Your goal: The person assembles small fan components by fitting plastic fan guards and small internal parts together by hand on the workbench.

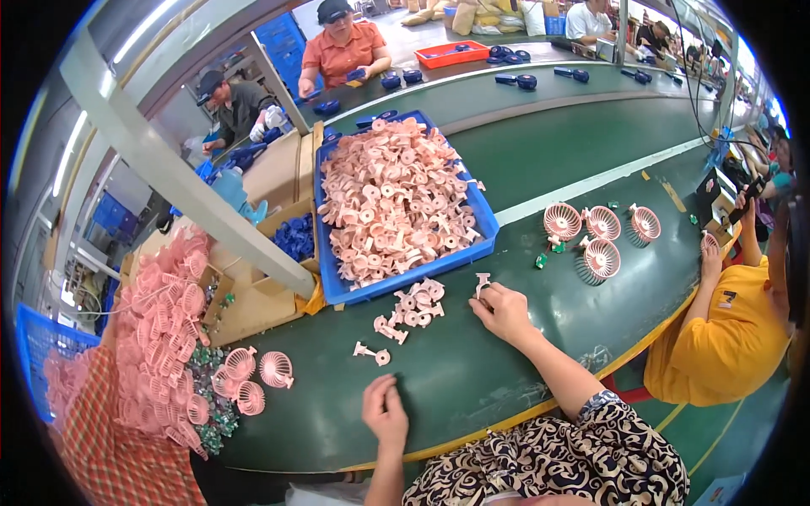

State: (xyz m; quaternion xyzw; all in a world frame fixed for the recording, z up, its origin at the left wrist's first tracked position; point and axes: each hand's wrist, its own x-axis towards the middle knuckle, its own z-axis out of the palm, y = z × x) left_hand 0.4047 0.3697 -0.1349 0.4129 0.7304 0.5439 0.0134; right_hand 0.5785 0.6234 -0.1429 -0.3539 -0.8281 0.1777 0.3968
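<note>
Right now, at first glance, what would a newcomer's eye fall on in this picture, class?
Most striking is the blue tray heaped with small pink parts, just above the picture's middle. Next comes the sprawling pile of pink slatted pieces at the left. Nearer, over the green worktop, the right hand has one pink part at its fingertips.

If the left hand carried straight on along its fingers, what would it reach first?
Probably the loose pale pink part lying on the green surface just beyond the fingertips of the left hand; how high the hand is above that surface is unclear.
</note>
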